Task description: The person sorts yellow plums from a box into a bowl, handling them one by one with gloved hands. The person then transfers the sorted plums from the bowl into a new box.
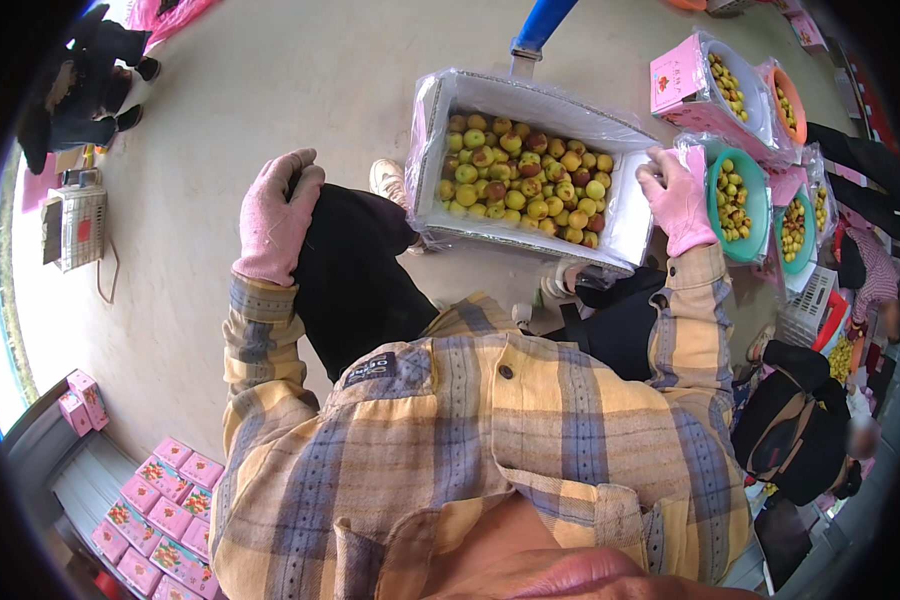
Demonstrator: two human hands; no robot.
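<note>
A carton [525, 244] lined with clear plastic film stands before me, its floor covered with yellow-green and reddish-brown fresh jujubes [529, 176]. My left hand [281, 210], in a pink knit glove with greyish fingers, rests on my black-trousered knee [352, 247]. It holds nothing, and its thumb is apart from the fingers. At the carton's right end is my right hand [671, 195], gloved alike. Its thumb and fingertips reach over the right rim, with a gap between them and nothing visible in them. The palm's underside is hidden.
A green basin [761, 206] of jujubes sits close beyond my right hand. Behind it is a pink carton [679, 75] with a pale basin [754, 97]. A blue post [544, 26] rises behind my carton. A co-worker [791, 420] is at right; pink boxes [169, 517] stack lower left.
</note>
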